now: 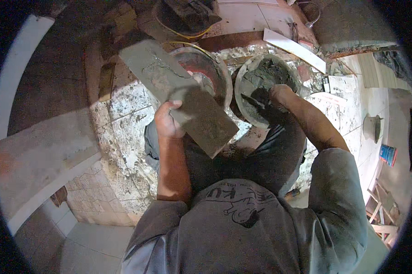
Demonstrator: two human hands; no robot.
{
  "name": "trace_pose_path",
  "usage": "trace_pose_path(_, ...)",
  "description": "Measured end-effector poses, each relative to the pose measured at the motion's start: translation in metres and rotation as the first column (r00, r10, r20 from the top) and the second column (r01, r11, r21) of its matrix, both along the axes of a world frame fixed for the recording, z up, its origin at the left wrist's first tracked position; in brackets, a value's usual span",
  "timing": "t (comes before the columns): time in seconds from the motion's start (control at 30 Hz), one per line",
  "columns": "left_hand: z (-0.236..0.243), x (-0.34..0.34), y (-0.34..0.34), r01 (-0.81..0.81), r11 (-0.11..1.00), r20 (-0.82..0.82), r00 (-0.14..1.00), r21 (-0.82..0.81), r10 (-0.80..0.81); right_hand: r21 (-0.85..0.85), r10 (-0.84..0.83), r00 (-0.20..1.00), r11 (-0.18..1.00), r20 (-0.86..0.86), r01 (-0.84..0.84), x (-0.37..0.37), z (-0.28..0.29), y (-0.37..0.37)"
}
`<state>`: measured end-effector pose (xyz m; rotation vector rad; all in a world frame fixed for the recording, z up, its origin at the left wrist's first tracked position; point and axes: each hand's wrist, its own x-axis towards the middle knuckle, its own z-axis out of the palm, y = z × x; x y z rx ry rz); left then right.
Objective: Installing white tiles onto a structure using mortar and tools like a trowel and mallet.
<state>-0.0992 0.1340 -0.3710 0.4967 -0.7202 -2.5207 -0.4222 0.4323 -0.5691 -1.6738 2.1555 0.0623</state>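
Note:
My left hand (168, 119) grips a long rectangular tile (206, 121) by its near edge, thumb on top. The tile slants from upper left to lower right above my lap. Wet grey mortar (158, 73) is smeared on its far half. Off to the right, a round bucket (239, 98) holds dark grey mortar (272, 73). My right hand (282, 97) is closed and reaches into that bucket at its right side. Whatever its fingers hold is hidden by the hand and shadow. Behind the tile, partly covered by it, stands a second bucket (222, 68) with a reddish inside.
A dark bucket (187, 34) with a yellow rim edge stands at the far side. A white strip (295, 49) lies beyond the mortar bucket. Mortar splashes cover the tiled floor (128, 98). A blue and red packet (388, 155) and wooden pieces (382, 205) are far right.

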Motion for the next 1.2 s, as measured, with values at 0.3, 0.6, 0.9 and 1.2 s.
trace_pose_path(0.3,0.004,0.002,-0.002,-0.065,0.993,-0.1,0.992,0.1,0.075,0.765,-0.569,0.816,0.571,0.107,0.298,0.011,0.088,-0.034)
trace_pose_path(0.6,0.002,-0.001,0.0,-0.034,0.98,-0.014,0.999,0.196,0.037,0.85,-0.675,0.688,0.501,0.268,0.161,0.009,0.107,-0.035)
trace_pose_path(0.9,0.001,-0.008,0.004,-0.002,0.965,-0.043,0.999,0.261,0.014,0.728,-0.771,0.501,0.594,0.393,0.343,0.007,0.165,0.007)
trace_pose_path(1.2,-0.008,-0.031,0.011,-0.058,0.957,-0.054,0.996,0.283,0.077,0.41,-0.709,0.325,0.654,0.626,0.636,0.049,0.261,0.043)
